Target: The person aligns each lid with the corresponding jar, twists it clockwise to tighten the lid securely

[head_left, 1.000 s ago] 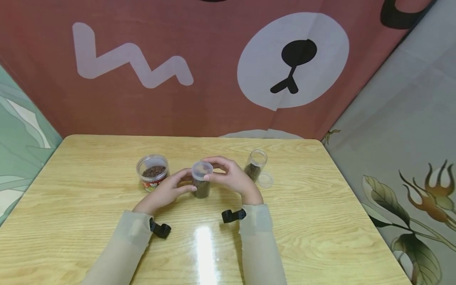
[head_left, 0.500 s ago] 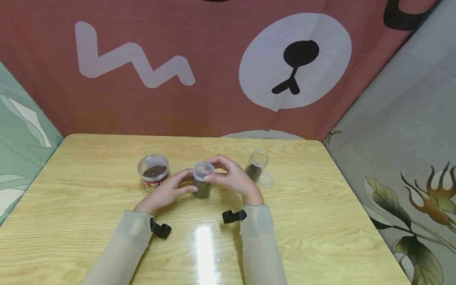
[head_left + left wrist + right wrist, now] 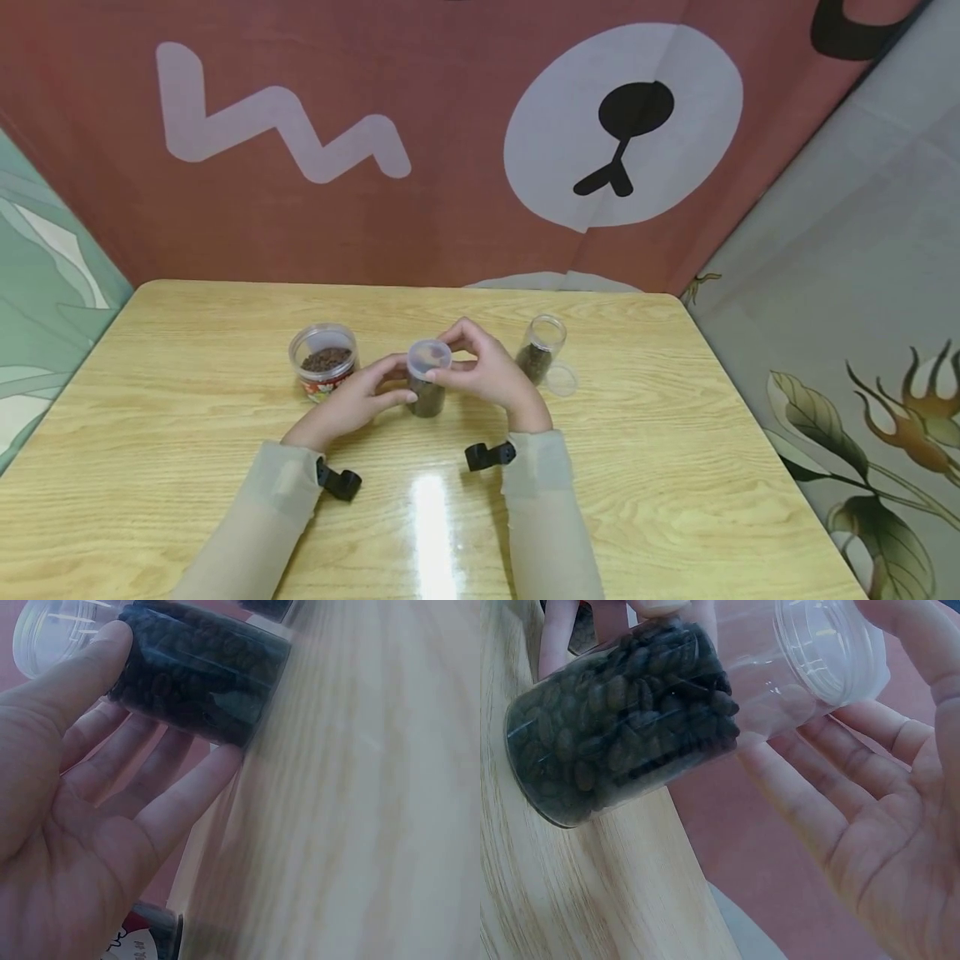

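A clear plastic jar (image 3: 427,402), partly filled with dark coffee beans, stands upright on the table between both hands. My left hand (image 3: 347,408) grips its side, thumb in front and fingers behind. On its top sits a translucent lid (image 3: 430,353), which my right hand (image 3: 491,379) holds at the rim between thumb and fingers. From the left wrist, the thumb lies near the jar's neck and the fingers reach along the bean-filled jar (image 3: 199,671). In the right wrist view the beans (image 3: 622,720) fill only the lower part; whether the lid is fully seated cannot be told.
Left of the hands stands a wide jar (image 3: 318,388) with brown bits inside and a red label. A second bean jar (image 3: 542,343), without a lid, stands to the right, a loose clear lid (image 3: 561,380) beside it. A patterned cloth (image 3: 450,225) hangs behind the table (image 3: 660,467).
My right hand's fingers have shifted slightly up and back around the lid, and its thumb has slid a little left along the rim. The left hand and the jar stay in place.
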`<state>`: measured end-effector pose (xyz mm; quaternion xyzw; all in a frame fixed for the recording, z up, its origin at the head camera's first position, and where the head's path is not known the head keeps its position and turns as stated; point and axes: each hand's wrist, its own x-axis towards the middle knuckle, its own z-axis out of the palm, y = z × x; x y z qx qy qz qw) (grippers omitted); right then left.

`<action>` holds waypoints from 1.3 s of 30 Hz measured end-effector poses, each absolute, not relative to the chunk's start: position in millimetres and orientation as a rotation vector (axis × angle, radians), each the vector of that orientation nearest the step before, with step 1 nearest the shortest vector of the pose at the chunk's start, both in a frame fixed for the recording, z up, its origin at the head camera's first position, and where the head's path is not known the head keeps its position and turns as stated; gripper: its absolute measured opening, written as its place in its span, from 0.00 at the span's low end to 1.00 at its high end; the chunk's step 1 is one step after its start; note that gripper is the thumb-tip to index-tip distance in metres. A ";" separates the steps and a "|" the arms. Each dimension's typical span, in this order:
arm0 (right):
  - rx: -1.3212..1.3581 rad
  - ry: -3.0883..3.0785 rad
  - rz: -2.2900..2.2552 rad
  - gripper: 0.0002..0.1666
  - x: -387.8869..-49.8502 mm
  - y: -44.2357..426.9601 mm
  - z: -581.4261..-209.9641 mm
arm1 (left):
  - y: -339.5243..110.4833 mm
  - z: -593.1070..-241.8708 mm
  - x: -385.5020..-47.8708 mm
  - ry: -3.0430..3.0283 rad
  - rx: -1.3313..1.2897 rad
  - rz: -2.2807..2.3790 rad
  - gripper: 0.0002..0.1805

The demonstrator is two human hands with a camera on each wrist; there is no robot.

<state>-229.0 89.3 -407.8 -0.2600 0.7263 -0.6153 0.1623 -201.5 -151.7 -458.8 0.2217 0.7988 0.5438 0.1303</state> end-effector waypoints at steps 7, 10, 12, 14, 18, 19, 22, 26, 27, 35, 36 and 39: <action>-0.768 2.175 -1.718 0.31 -231.3 89.7 -408.3 | -151.9 -459.9 -203.4 2.324 0.647 1.583 0.33; -0.770 2.178 -1.724 0.29 -231.6 88.6 -408.7 | -152.0 -459.8 -204.0 2.328 0.659 1.590 0.32; -0.767 2.157 -1.739 0.27 -231.3 87.8 -408.8 | -152.1 -460.0 -204.1 2.333 0.669 1.592 0.31; -0.765 2.125 -1.753 0.26 -230.6 87.1 -408.1 | -152.3 -460.4 -204.0 2.332 0.678 1.596 0.31; -0.770 2.092 -1.762 0.26 -229.8 86.7 -406.9 | -153.9 -462.7 -203.0 2.335 0.679 1.600 0.32; -0.773 2.099 -1.754 0.26 -229.7 87.0 -406.8 | -154.2 -463.4 -202.9 2.336 0.677 1.598 0.32; -0.781 2.122 -1.720 0.27 -230.3 88.7 -407.3 | -154.7 -464.5 -202.6 2.344 0.670 1.588 0.32; -0.803 2.118 -1.694 0.27 -230.9 90.7 -408.2 | -154.1 -463.7 -202.3 2.351 0.665 1.576 0.33; -0.809 2.108 -1.697 0.27 -231.4 90.7 -408.7 | -154.0 -463.5 -202.3 2.350 0.665 1.576 0.33; -0.822 2.110 -1.713 0.22 -230.6 85.1 -407.6 | -152.9 -459.3 -202.1 2.340 0.681 1.586 0.32; -0.816 2.130 -1.708 0.22 -230.1 84.1 -407.3 | -152.7 -459.0 -202.2 2.345 0.683 1.584 0.32; -0.784 2.193 -1.691 0.21 -228.6 81.6 -406.4 | -152.1 -458.7 -202.1 2.361 0.694 1.577 0.32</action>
